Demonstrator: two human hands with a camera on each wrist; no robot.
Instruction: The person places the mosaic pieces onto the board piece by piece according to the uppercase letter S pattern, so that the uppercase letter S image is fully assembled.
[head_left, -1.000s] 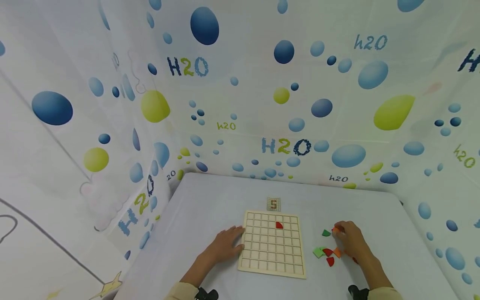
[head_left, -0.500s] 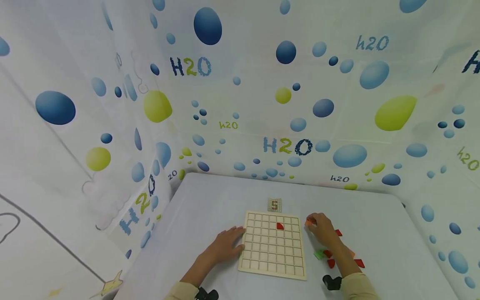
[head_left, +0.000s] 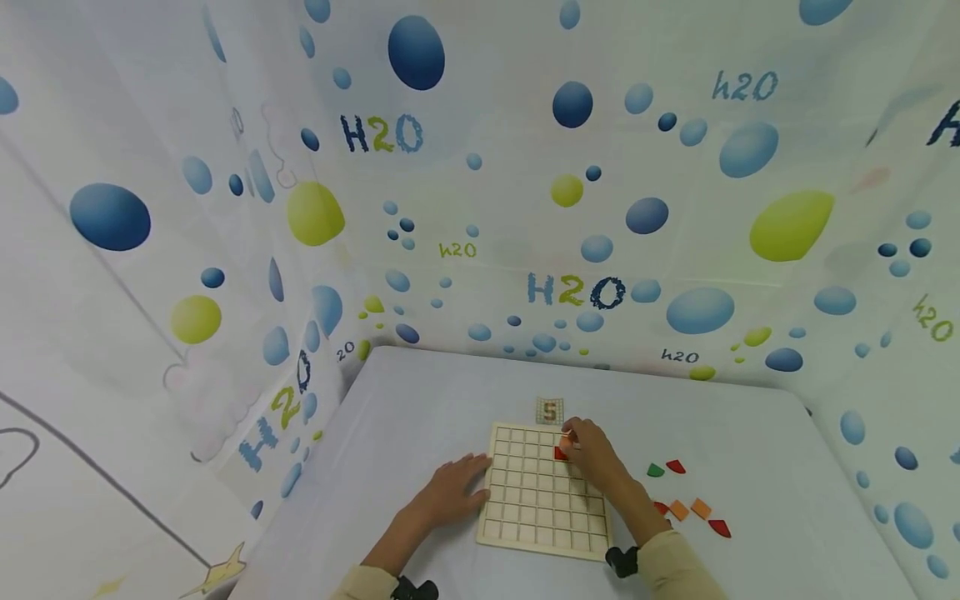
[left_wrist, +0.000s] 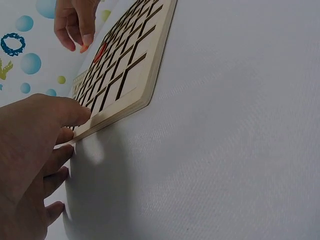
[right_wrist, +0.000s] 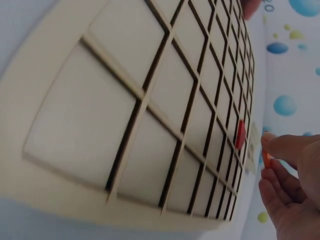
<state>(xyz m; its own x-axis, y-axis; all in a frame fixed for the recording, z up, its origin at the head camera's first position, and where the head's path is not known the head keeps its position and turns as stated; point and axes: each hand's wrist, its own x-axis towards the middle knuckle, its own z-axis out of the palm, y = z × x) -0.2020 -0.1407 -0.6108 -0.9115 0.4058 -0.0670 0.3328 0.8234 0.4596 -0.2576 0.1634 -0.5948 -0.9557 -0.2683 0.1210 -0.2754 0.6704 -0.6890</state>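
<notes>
Right hand (head_left: 592, 454) reaches over the far right part of the wooden grid board (head_left: 525, 500), pinching a small orange piece (right_wrist: 267, 161) between thumb and fingertips. From the head view, the pinched piece is just beyond a red piece (head_left: 560, 453) that sits in one of the board's cells, partly covered by the fingers. In the right wrist view a gap shows between the pinched piece and the grid.

Left hand (head_left: 450, 490) lies at the board's left side, its fingers spread rather than curled. The left wrist view shows the thumb resting on the rim near a corner, with the other fingers fanned out beside it.

The board lies flat on a white-covered counter (head_left: 420, 392). Just past its far edge is a small card (head_left: 550, 411) marked with a figure that looks like a 5.

On the right side of the counter, loose pieces lie near the right forearm: a green piece (head_left: 656, 471) next to a red one, and nearer the person two orange squares (head_left: 701, 507) and two more red pieces, one partly hidden by the arm. Both arms wear beige sleeves (head_left: 678, 567). Behind the counter hangs a white sheet (head_left: 510, 208) printed with blue and yellow-green drops and "H2O" lettering.
</notes>
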